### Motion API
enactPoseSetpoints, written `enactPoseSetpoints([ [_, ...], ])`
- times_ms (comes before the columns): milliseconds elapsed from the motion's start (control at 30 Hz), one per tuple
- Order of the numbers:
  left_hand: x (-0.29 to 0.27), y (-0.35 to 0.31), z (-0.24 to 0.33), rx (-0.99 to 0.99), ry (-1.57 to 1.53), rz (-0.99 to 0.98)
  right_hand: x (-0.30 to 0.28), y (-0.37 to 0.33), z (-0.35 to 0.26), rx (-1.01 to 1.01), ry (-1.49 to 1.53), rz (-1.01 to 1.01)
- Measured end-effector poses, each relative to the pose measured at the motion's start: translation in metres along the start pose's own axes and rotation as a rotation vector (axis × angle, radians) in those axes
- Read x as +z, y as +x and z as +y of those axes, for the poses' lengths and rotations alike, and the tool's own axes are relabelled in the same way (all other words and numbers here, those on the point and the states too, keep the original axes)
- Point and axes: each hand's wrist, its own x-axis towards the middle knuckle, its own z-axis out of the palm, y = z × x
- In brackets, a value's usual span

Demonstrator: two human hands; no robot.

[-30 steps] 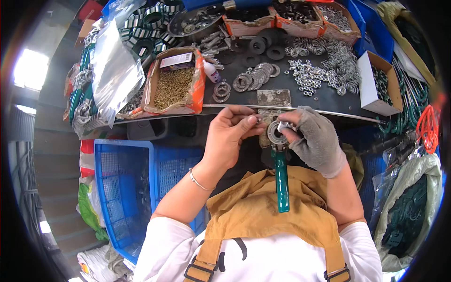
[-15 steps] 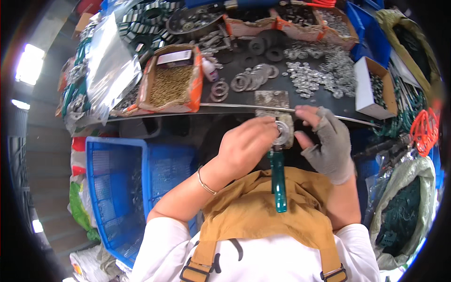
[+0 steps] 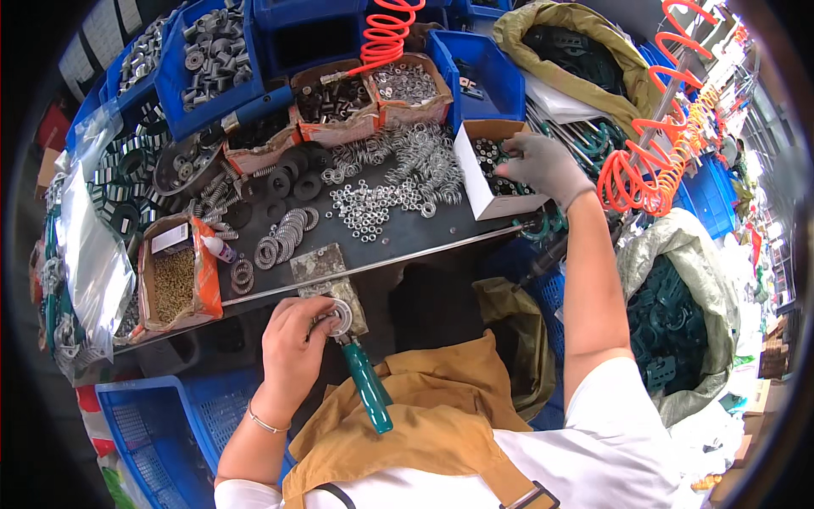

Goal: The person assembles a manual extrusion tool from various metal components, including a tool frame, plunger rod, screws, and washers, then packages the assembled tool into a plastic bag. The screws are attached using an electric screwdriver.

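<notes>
My bare left hand [image 3: 292, 339] is closed, thumb and fingers pinching the rim of a round metal ring [image 3: 342, 317]. That ring forms the head of a tool whose glossy green handle [image 3: 368, 387] slants down over my apron. Behind the ring is a worn metal block [image 3: 320, 267] at the bench edge. My right hand [image 3: 549, 170], in a grey fingerless glove, reaches over a white cardboard box [image 3: 483, 182] of small dark parts. Its thumb and fingers are bent but apart at the box opening; I see nothing held between them.
Along the bench lie loose nuts [image 3: 365, 208], flat washers [image 3: 284, 239] and springs. A carton of brass-coloured pieces [image 3: 174, 284] stands left. Blue bins [image 3: 487, 76] line the back. Red coiled hoses [image 3: 636, 182] hang at right, above a sack of green parts [image 3: 670, 314].
My right hand has left the ring and gone right to the white box. My left hand stays at the ring. The view has swung to the right.
</notes>
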Motion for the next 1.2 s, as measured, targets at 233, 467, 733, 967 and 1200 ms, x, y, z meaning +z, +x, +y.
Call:
enactPoseSetpoints([
  [233, 0.009, -0.009, -0.012, -0.101, -0.083, 0.08, 0.014, 0.017, -0.019, -0.074, -0.199, -0.326],
  [467, 0.012, -0.007, -0.016, 0.097, 0.059, 0.064, -0.007, -0.009, -0.033, -0.165, -0.101, 0.01],
  [733, 0.012, -0.026, -0.022, -0.006, -0.188, 0.124, 0.081, -0.1, -0.17, -0.652, 0.374, -0.331],
  [967, 0.01, -0.085, -0.045, -0.234, -0.346, 0.448, 0.102, -0.099, -0.185, -0.789, 0.148, -0.401],
  [1200, -0.078, -0.061, -0.053, -0.033, 0.072, 0.583, 0.092, -0.105, -0.188, -0.722, 0.16, -0.48],
])
